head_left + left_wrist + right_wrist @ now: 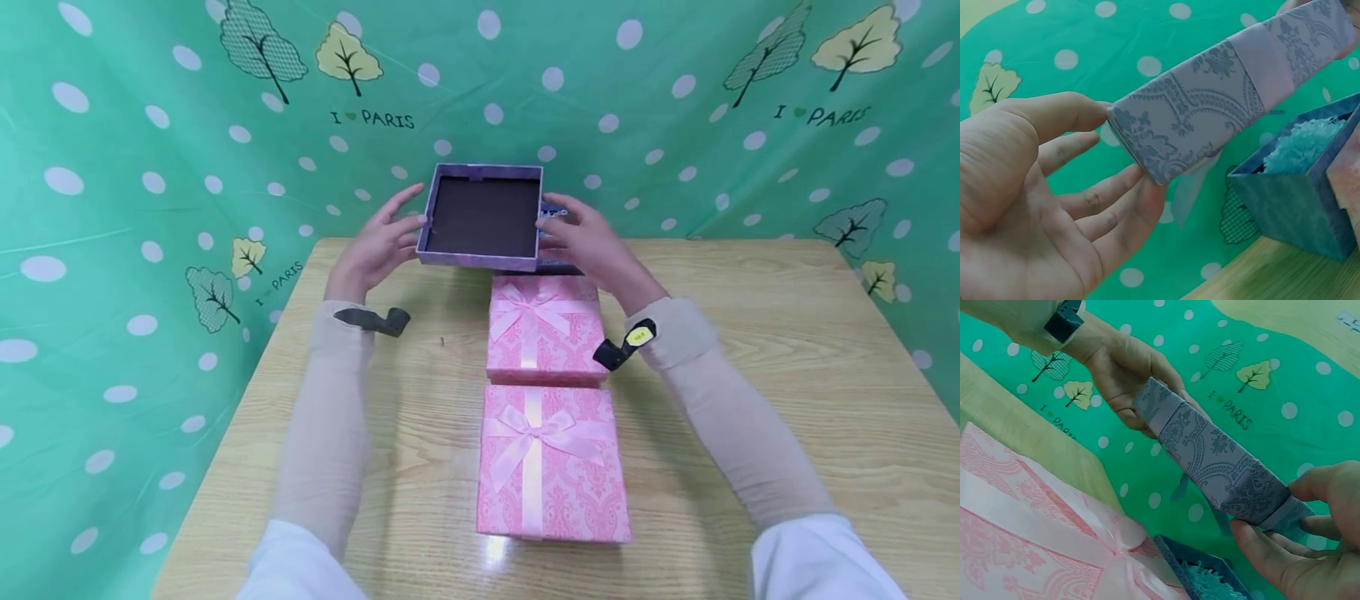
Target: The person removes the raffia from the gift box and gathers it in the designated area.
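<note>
A blue-grey patterned box lid (483, 218) is held up between both hands, its dark hollow inside facing the head view. My left hand (377, 250) grips the lid's left side, fingertips at its edges in the left wrist view. On the opposite side my right hand (588, 246) holds the lid with thumb and fingers. Lower, behind the pink boxes, stands an open blue box (1300, 212) with teal shredded paper (1304, 145) inside; the lid and right hand mostly hide it in the head view. A pale ribbon tail (1196, 190) dangles below the lid.
Two pink patterned gift boxes with bows, a nearer one (555, 492) and a farther one (585, 333), line up toward me on the wooden table (787, 375). A green dotted cloth (645, 75) hangs behind the table and along its left side.
</note>
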Available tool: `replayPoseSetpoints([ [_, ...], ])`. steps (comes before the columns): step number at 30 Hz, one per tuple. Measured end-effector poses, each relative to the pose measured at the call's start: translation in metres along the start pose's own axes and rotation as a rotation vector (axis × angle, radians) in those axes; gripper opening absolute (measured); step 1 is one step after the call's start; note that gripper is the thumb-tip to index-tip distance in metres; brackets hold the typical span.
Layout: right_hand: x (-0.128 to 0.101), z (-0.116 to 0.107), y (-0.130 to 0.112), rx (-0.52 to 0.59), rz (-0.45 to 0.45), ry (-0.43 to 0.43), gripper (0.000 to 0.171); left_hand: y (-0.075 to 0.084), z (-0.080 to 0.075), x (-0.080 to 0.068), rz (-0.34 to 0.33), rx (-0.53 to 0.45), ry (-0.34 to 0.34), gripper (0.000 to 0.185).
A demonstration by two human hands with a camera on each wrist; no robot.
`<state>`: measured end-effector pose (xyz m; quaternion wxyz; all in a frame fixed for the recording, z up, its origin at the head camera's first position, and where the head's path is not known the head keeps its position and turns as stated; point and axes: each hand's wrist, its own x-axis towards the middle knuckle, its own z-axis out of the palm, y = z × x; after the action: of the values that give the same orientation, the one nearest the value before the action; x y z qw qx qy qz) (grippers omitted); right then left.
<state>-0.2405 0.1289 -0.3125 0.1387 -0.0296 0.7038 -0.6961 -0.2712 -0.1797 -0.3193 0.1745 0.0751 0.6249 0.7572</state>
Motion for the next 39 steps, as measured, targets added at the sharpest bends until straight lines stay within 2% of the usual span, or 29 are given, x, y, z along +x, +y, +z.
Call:
replayPoseSetpoints([
  [10,0.007,0.025,0.004,-0.035,0.043,-0.018,0.054,-0.002,-0.022,-0.014,-0.058,0.085,0.017,0.054],
  [19,0.020,0.050,0.004,-0.044,0.066,-0.064,0.060,-0.003,-0.049,-0.023,-0.100,0.088,0.042,0.055],
  [26,0.028,0.067,0.003,-0.151,0.110,-0.096,0.064,-0.005,-0.067,-0.029,-0.134,0.089,0.054,0.052],
  [31,0.036,0.077,0.006,-0.153,0.119,-0.127,0.066,-0.008,-0.077,-0.033,-0.152,0.112,0.056,0.053],
  [39,0.048,0.094,0.012,-0.177,0.134,-0.132,0.058,-0.018,-0.090,-0.035,-0.174,0.132,0.097,0.053],
])
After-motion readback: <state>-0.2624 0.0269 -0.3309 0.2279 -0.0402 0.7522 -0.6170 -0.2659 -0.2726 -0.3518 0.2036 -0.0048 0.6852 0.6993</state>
